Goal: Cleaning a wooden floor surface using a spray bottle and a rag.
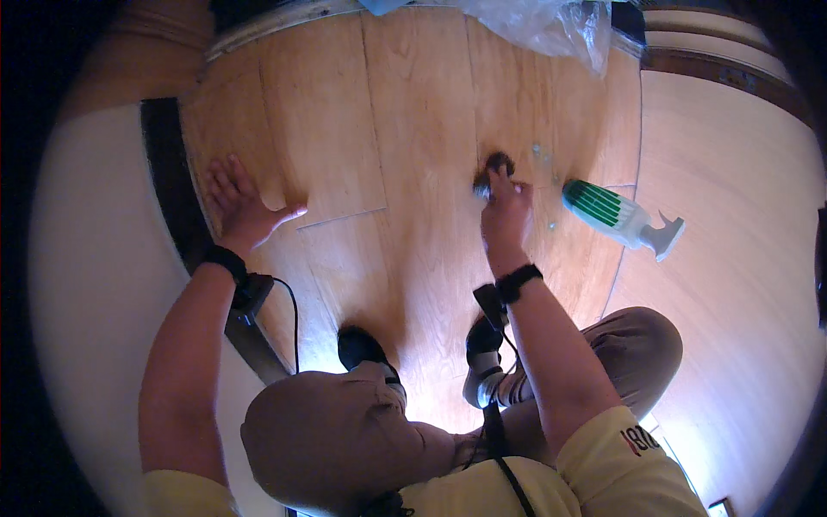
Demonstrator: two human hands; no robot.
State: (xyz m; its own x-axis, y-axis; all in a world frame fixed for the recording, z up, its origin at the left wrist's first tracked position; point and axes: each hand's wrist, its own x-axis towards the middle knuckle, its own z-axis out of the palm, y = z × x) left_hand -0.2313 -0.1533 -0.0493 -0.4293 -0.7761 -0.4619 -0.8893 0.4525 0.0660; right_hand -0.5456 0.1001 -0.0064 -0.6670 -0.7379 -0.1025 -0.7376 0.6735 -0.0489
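My right hand (508, 216) grips a small dark object (498, 161), which looks like a scrubbing brush or pad, against the wood-plank floor (426, 148). Fingers and blur hide part of its shape. To the right of that hand is a clear spray bottle (601, 210) with green markings and a white trigger head. A few small wet-looking spots (537, 150) dot the boards between hand and bottle. My left hand (239, 200) is spread with its fingers apart beside the dark baseboard on the left, holding nothing; it appears to rest on the floor.
Pale walls rise on the left (97, 258) and right (723, 194), with a dark baseboard (171, 174) along the left one. A clear plastic bag (555, 26) hangs in at the top. My shoes (362, 349) and bent knees are below. A cable (296, 316) trails from the left wrist device.
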